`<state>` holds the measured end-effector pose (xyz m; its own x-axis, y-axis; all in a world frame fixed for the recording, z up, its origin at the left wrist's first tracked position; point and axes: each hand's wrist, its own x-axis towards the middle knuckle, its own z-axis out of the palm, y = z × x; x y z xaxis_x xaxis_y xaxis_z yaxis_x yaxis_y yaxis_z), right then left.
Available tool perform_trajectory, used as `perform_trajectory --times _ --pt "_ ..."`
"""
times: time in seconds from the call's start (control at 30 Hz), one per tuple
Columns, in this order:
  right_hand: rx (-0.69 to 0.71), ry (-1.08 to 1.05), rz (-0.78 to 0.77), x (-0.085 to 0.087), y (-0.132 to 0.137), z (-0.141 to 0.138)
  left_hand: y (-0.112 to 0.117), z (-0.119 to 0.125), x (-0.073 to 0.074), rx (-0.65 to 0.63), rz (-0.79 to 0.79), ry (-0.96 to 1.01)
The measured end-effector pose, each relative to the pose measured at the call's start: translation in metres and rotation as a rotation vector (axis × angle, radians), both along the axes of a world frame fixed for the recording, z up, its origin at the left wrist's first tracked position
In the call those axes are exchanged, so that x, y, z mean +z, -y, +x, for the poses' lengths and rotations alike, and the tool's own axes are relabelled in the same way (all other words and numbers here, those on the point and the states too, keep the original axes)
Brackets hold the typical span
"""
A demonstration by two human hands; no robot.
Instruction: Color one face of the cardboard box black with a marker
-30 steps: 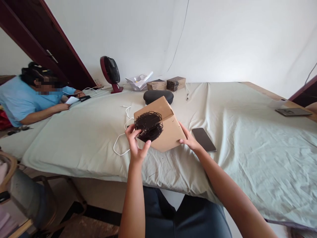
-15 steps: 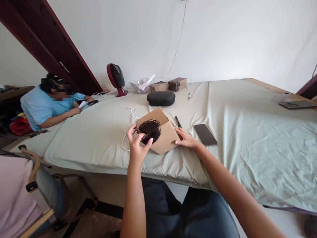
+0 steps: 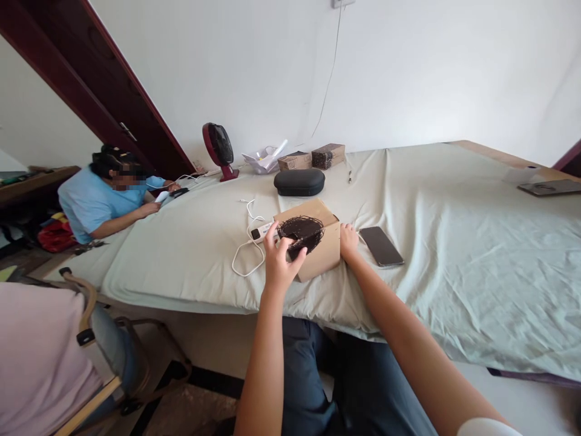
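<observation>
A brown cardboard box [image 3: 323, 257] rests tilted on the cloth near the table's front edge. Its near face carries a round black scribbled patch [image 3: 306, 230]. My left hand [image 3: 281, 260] grips the box there, with thumb and fingers curved over the patch. At the box's right side, my right hand [image 3: 348, 242] lies low against the cloth, its fingers curled. Whatever those fingers hold, if anything, is hidden. A dark smartphone [image 3: 382, 246] lies just right of this hand. Left of the box are a white adapter [image 3: 263, 232] and a looped white cable [image 3: 235, 261].
Behind the box stand a black zip case [image 3: 299, 182], two small cardboard boxes [image 3: 329, 155], a clear plastic tray [image 3: 263, 162] and a fan [image 3: 219, 151]. A person in blue [image 3: 97, 203] sits at the far left. A chair [image 3: 86, 312] stands nearby.
The box has turned, and the adapter beside it now shows. My right hand has left the box's face for the cloth beside it, where a black pen lay; that pen is out of sight.
</observation>
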<state>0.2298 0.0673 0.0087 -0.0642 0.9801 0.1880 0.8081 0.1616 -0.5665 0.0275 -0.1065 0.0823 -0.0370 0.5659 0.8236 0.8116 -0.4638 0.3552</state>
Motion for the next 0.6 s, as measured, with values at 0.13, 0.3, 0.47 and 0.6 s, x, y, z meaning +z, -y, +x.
perform_trajectory --times 0.13,0.3,0.47,0.6 --pt "-0.085 -0.247 0.014 -0.004 0.000 0.008 -0.008 0.003 -0.040 -0.133 0.019 0.198" --pt "-0.014 -0.490 0.102 -0.014 -0.003 0.016 -0.023 0.001 -0.093 -0.382 -0.232 0.633" --pt "0.069 -0.661 0.176 -0.018 -0.003 0.007 -0.026 0.002 -0.101 -0.454 -0.475 0.764" --pt "0.134 -0.716 0.180 -0.021 -0.004 0.005 -0.025 0.005 -0.098 -0.434 -0.490 0.779"
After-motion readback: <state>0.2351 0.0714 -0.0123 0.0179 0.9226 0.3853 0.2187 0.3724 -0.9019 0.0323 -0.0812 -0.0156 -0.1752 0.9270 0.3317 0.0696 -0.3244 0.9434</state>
